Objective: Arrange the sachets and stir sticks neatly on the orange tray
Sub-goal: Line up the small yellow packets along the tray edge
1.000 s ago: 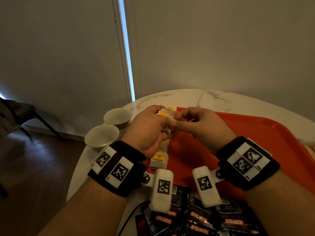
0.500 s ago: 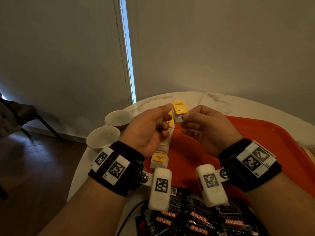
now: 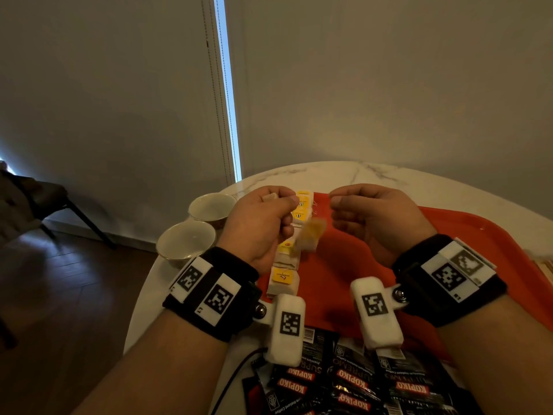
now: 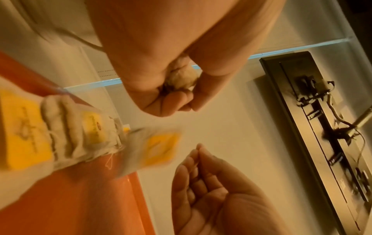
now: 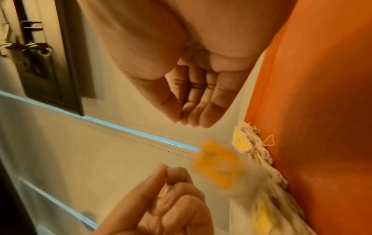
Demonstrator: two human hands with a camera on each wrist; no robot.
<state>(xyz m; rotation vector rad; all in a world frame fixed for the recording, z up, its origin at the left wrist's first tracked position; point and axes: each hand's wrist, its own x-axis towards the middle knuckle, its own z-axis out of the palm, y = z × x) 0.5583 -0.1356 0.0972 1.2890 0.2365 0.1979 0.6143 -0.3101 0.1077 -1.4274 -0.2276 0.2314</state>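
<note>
Hanging blurred beside the sachet row (image 3: pixel 288 259) on the orange tray (image 3: pixel 449 235), a tea bag (image 3: pixel 311 235) dangled; my left hand (image 3: pixel 263 223) gripped another, right hand (image 3: pixel 374 217) loosely curled, empty, ready to straighten it

Both hands raised, knuckles up.
Left hand (image 3: pixel 260 223) fingers curled shut around something pale; right hand (image 3: pixel 371 217) fingers loosely curled, thumb meeting fingertips.

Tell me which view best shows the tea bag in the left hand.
Left wrist: the tea bag sits in plain sight, bunched inside the curled left hand. Head view shows only a pale corner above the thumb. Right wrist view shows just a sliver between the fingers.
</note>
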